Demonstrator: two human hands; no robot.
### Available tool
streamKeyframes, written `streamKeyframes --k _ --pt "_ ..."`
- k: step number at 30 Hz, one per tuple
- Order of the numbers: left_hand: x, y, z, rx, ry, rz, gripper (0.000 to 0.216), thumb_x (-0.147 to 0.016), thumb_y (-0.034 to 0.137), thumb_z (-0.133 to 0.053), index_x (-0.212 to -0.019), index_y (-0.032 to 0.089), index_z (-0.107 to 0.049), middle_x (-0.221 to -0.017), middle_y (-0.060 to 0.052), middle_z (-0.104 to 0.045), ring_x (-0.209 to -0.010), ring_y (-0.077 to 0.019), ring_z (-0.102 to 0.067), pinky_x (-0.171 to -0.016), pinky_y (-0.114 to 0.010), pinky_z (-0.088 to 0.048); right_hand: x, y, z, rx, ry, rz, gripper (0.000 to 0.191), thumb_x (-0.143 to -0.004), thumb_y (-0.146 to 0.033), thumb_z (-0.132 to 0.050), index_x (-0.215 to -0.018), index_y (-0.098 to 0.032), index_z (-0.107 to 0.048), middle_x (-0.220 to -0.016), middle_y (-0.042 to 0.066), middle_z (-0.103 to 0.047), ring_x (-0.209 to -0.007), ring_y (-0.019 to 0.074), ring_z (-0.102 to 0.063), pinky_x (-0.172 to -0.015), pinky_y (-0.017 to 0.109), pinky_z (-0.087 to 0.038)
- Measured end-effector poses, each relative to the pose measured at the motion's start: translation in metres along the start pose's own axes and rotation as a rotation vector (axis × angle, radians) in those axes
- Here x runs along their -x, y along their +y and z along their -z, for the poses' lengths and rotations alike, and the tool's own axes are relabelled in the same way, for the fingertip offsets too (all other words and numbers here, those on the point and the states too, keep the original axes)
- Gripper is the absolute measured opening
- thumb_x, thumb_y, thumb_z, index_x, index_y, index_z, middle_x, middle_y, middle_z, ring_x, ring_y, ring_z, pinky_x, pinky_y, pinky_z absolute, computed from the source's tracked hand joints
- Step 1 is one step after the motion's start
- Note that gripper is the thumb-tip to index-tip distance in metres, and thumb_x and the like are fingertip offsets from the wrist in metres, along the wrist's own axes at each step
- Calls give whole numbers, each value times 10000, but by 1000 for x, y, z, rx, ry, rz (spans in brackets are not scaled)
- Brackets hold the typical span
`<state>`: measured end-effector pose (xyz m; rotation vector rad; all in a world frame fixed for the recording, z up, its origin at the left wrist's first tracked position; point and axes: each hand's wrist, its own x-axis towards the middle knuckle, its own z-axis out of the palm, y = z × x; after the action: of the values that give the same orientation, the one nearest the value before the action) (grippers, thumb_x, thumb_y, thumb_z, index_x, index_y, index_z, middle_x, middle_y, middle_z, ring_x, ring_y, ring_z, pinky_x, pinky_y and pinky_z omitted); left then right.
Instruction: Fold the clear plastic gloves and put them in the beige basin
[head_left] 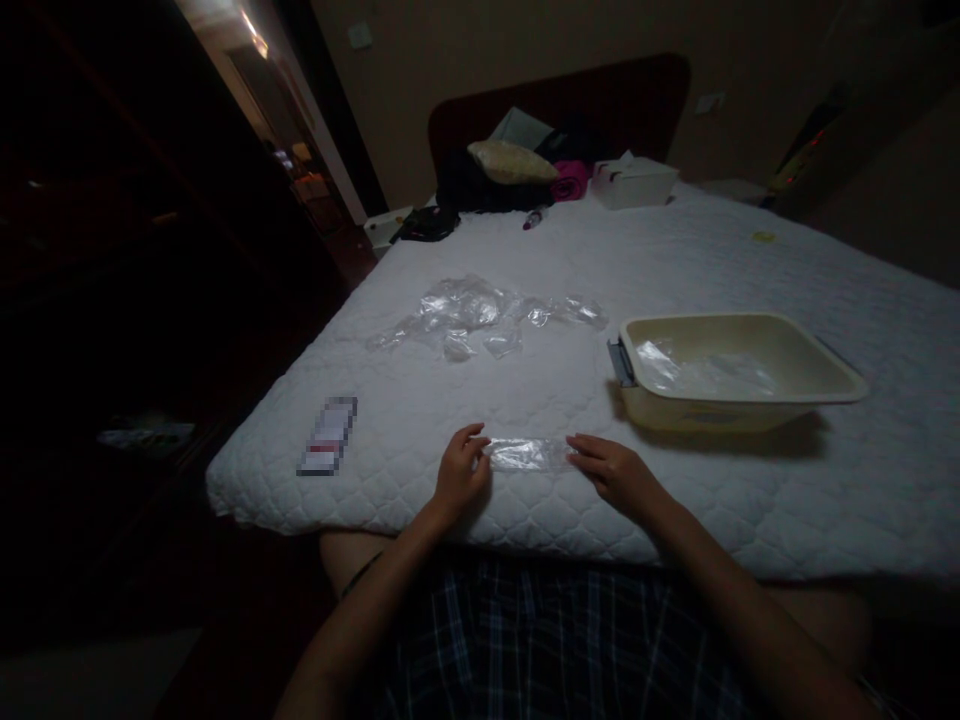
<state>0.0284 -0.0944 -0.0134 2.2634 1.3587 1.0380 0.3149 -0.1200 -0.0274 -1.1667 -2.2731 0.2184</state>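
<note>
A clear plastic bag [529,454], folded into a flat strip, lies at the near edge of the bed between my hands. My left hand [462,472] pinches its left end, fingers bent. At the right end, the fingertips and thumb of my right hand [616,474] close on the plastic. Farther up the bed is a loose heap of crumpled clear plastic bags [465,305]. To the right stands a cream plastic bin [720,412] with grey side handles and some clear plastic [697,370] inside.
A blurred-out phone-like object [328,437] lies on the white quilted bed [420,400] at left. Toward the headboard [637,90] are a light pillow [511,161], a magenta roll [570,181], dark cloth items and a white tissue box [634,184].
</note>
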Motion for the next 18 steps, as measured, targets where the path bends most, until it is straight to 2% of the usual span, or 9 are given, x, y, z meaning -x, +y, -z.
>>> streamKeyframes --k 3,5,8,10,12,15,18 --pt "4 10 -4 -147 -155 -247 370 -801 204 -446 -1162 135 -489 -1298 -148 -422 -1212 -242 -371 -991 -428 -327 0 -1 0 -13 9 -9 342 -749 -78 -471 -1005 -223 -646 -1171 71 -575 -1085 211 -524 -893 402 -446" --pt "5 14 -8 -236 -283 -351 431 -837 262 -410 -1245 123 -403 -1350 -159 -359 -1270 -245 -289 -1026 -443 -272 -1 -1 0 -60 27 -44 348 -749 -81 -454 -996 -227 -650 -1156 61 -586 -1074 205 -531 -903 400 -440" --pt "8 14 -15 -340 -391 -380 482 -866 334 -357 -1291 107 -336 -1371 -163 -325 -1294 -238 -241 -1049 -442 -232 -2 -1 1 -161 116 -178 378 -752 -90 -416 -1036 -221 -627 -1100 48 -618 -1015 188 -567 -893 382 -454" --pt "9 13 -18 -377 -408 -371 489 -874 352 -334 -1296 107 -330 -1374 -159 -320 -1299 -231 -230 -1055 -436 -220 -4 -5 4 -173 234 -299 394 -766 -107 -395 -1098 -198 -586 -1089 61 -621 -993 190 -577 -876 374 -467" --pt "10 11 -19 -391 -403 -367 488 -875 356 -325 -1297 111 -331 -1379 -153 -311 -1304 -224 -216 -1059 -430 -214 -10 -15 8 -106 300 -337 404 -785 -134 -388 -1155 -186 -541 -1124 76 -599 -1020 205 -560 -892 390 -452" --pt "10 12 -20 -400 -392 -371 483 -874 352 -327 -1291 110 -343 -1379 -150 -312 -1306 -221 -208 -1063 -426 -207 -22 -43 8 41 176 -168 406 -806 -173 -396 -1195 -174 -512 -1190 90 -556 -1107 225 -498 -960 410 -388" --pt "10 12 -21 -399 -380 -371 476 -870 349 -336 -1280 107 -360 -1373 -154 -322 -1304 -228 -214 -1061 -434 -206 -34 -67 -7 144 25 -23 418 -841 -228 -381 -1236 -122 -469 -1268 135 -480 -1203 237 -400 -1020 418 -305"
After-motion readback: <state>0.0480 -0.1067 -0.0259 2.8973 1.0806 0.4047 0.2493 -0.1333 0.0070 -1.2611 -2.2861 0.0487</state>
